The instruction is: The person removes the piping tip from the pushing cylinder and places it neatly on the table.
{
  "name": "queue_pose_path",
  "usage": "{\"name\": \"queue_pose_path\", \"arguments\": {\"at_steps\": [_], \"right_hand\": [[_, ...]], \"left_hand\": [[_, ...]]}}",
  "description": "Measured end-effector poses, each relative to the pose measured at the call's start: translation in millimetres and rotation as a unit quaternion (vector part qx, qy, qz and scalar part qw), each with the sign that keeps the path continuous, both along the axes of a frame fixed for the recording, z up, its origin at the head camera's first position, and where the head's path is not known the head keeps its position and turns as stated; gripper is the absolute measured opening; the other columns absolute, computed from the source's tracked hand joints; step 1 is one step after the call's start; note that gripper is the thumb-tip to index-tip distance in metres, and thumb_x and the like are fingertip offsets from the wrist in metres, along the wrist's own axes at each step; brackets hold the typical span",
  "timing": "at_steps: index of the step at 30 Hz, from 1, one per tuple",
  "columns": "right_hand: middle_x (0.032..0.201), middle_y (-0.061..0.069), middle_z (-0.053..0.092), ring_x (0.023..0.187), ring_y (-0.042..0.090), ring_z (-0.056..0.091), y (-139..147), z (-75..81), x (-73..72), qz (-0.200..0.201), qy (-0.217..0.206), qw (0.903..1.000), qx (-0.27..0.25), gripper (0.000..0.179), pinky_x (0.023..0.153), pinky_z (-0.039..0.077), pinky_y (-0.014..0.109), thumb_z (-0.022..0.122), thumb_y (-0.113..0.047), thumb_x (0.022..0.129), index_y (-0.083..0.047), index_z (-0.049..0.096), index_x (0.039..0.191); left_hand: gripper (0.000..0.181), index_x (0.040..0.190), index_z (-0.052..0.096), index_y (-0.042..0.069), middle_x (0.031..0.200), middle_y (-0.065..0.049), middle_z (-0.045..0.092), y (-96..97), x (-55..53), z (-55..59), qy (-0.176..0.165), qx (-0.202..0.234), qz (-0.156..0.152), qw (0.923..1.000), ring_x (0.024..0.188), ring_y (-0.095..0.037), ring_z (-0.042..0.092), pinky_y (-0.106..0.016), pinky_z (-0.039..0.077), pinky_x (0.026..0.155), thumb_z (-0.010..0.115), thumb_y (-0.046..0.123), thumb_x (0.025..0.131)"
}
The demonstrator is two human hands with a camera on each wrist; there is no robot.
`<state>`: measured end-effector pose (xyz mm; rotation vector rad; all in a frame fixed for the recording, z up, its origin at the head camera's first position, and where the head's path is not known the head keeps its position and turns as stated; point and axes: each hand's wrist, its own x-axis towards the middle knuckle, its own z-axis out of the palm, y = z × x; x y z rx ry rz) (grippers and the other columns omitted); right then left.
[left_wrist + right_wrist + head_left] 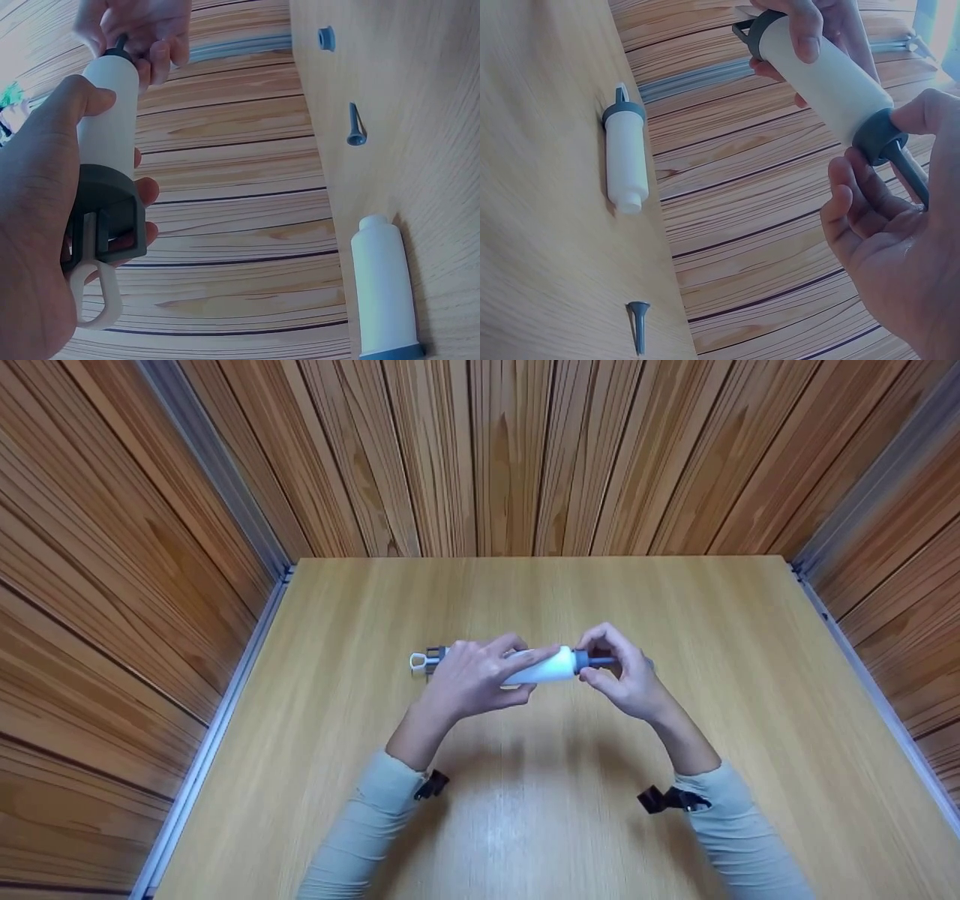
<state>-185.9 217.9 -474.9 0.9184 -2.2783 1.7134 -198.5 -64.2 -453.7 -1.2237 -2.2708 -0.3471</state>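
Note:
A white piping syringe [551, 667] is held level above the wooden table, between both hands. My left hand [476, 675] grips its barrel from the left, thumb along the white side in the left wrist view. A dark grey collar [105, 187] with a pale plunger ring [113, 292] sticks out behind that palm. At the other end, my right hand [626, 679] pinches the grey screw ring [874, 136] between thumb and fingers. A long narrow grey nozzle [909, 174] points out of this ring, toward the right palm.
In the wrist views, a second white syringe body [382, 285] with a grey-blue cap lies on the table [487, 847]. A loose grey nozzle [356, 127] and a small grey ring piece [326, 38] lie farther along. Wood-panelled walls [510, 457] enclose the table.

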Motion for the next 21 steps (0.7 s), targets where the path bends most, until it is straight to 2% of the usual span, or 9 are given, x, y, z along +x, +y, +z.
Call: {"name": "queue_pose_path", "arguments": {"at_steps": [7,11,16,21], "right_hand": [[0.107,-0.009,0.071,0.086,0.011,0.071,1.5,-0.1,0.7,0.009,-0.011,0.9999,-0.003,0.025,0.077,0.063,0.021,0.060,0.013,0.104,0.014,0.054,0.128],[0.099,-0.009,0.072,0.080,0.016,0.071,1.6,1.1,1.0,0.002,-0.024,0.9997,-0.001,0.021,0.072,0.062,0.022,0.055,0.009,0.107,0.012,0.053,0.128],[0.095,-0.011,0.072,0.074,0.012,0.069,1.0,1.1,1.1,-0.010,-0.028,0.9995,0.009,0.016,0.069,0.061,0.021,0.055,0.008,0.109,0.012,0.056,0.125],[0.101,-0.010,0.070,0.081,0.007,0.068,0.2,-0.2,1.1,-0.002,-0.027,0.9995,-0.016,0.018,0.073,0.061,0.020,0.059,0.012,0.105,0.014,0.056,0.124]], "left_hand": [[0.056,0.149,0.074,0.031,0.111,-0.003,0.081,0.7,0.4,-0.5,0.004,-0.004,0.005,1.0000,0.066,-0.015,0.071,-0.027,0.054,0.053,0.089,0.036,0.096],[0.056,0.150,0.074,0.031,0.111,-0.003,0.081,1.2,0.4,-0.1,0.002,-0.004,0.002,1.0000,0.068,-0.015,0.073,-0.028,0.056,0.054,0.088,0.035,0.096],[0.056,0.149,0.074,0.031,0.110,-0.003,0.082,1.2,0.2,0.1,0.001,-0.001,-0.001,1.0000,0.068,-0.015,0.072,-0.028,0.056,0.054,0.088,0.035,0.095],[0.055,0.148,0.075,0.031,0.109,-0.002,0.081,1.2,-0.7,-1.0,0.012,0.007,-0.004,0.9999,0.065,-0.014,0.071,-0.027,0.055,0.053,0.089,0.034,0.094]]}}
